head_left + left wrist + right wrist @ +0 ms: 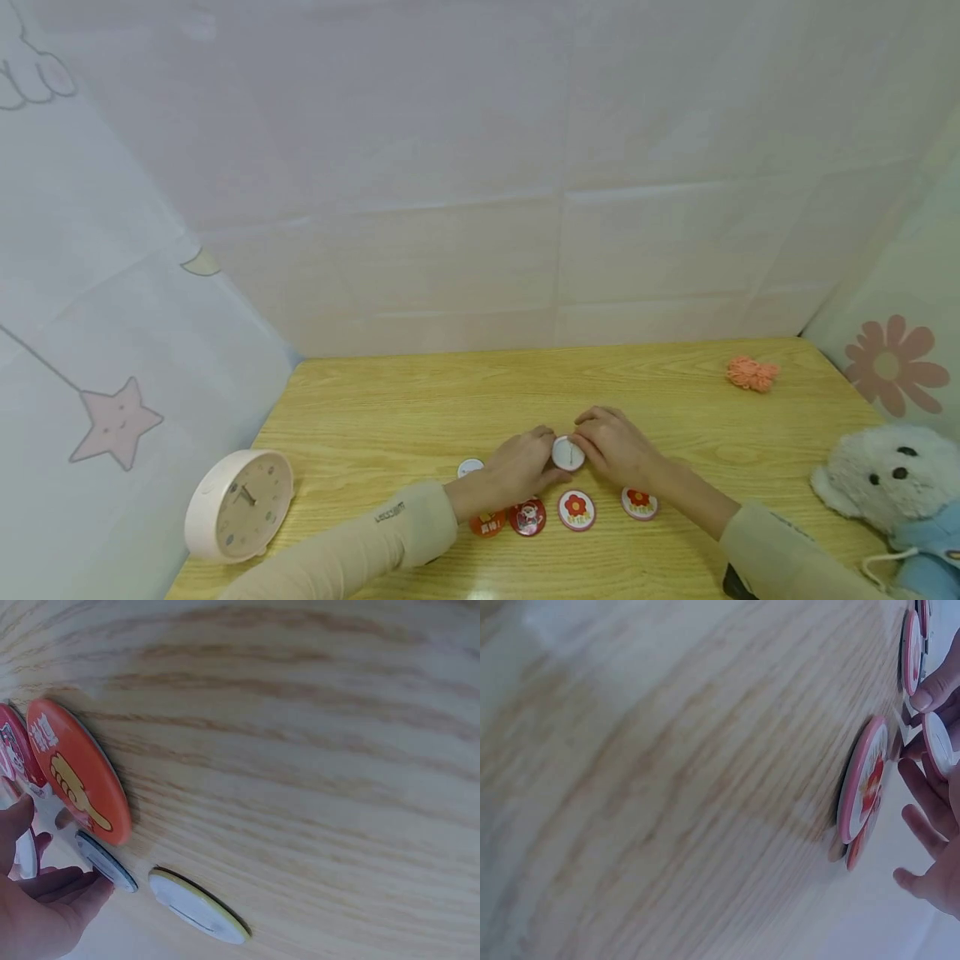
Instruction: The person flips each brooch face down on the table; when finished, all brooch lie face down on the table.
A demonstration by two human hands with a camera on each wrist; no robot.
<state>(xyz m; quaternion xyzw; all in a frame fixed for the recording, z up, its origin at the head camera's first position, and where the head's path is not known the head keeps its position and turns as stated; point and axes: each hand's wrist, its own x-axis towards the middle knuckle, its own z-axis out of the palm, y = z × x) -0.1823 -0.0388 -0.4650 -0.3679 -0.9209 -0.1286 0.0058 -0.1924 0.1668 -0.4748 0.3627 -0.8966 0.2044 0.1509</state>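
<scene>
Face down between both hands is a round button badge, its white back and thin metal pin showing. The left hand grips its left edge between thumb and fingers. From the other side, the right hand pinches the right edge, its remaining fingers spread in the right wrist view. Just below lie a red badge with a cartoon figure and a white badge with a red flower. An orange badge with a pointing hand is partly covered by the left arm in the head view.
Another flower badge lies under the right wrist, and a badge turned white side up beside the left hand. A round clock stands at left, a plush bear at right. Coral yarn lies at the back right.
</scene>
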